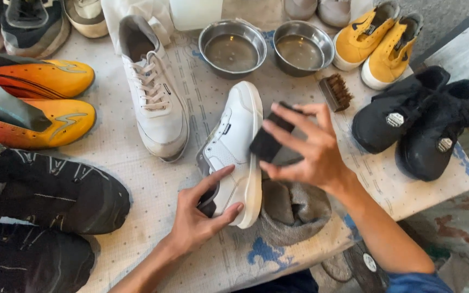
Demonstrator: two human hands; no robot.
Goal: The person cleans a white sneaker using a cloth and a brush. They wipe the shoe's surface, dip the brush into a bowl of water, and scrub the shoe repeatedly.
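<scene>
Sneaker (234, 146), white, lies tipped on its side in the middle of the desk (137, 179), its heel pinched in the narrow grip of the left hand (199, 217), thumb on the sole edge and forefinger across the heel. The right hand (308, 149) hovers just above it, its grip closed around a dark sponge block (270, 142). A grey rag (294, 209) sits beside the sole, touching it. Its laced partner (156, 92) stands to the left. Behind are 2 steel bowls (233, 48) of murky water and a small bristle brush (336, 92).
</scene>
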